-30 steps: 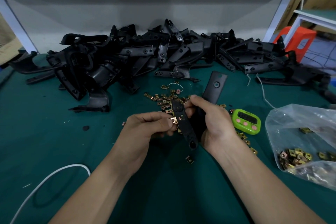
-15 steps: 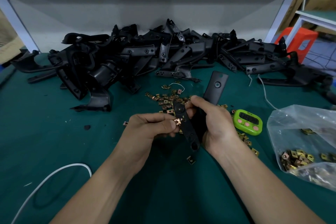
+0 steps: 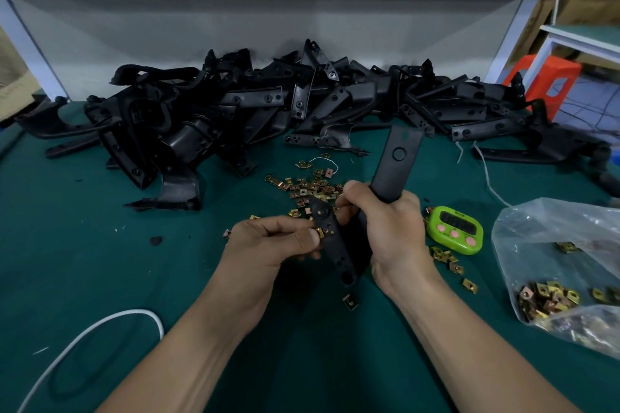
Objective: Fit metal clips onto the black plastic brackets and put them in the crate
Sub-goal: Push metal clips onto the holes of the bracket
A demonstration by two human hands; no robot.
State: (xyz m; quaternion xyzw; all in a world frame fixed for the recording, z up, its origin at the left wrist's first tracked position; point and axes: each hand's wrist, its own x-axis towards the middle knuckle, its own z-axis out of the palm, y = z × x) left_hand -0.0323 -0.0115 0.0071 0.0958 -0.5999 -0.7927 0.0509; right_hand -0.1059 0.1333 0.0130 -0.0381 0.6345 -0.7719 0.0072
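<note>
Black bracket point(image 3: 397, 161) gripped by right hand point(image 3: 392, 231) — left hand point(image 3: 268, 245) pinches clip point(image 3: 322, 232) at its edge.

No text is legible anywhere. The green timer point(image 3: 454, 228) has a dark display. The small marking above it is too blurred to read.

Right hand point(image 3: 389, 228) grips a black bracket point(image 3: 339, 245); left hand point(image 3: 271, 241) pinches a clip point(image 3: 321, 232) against it over the green table point(image 3: 100, 261).

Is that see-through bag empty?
Not empty. A heap of gold metal clips shows through the plastic bag, gathered near its lower edge.
</note>
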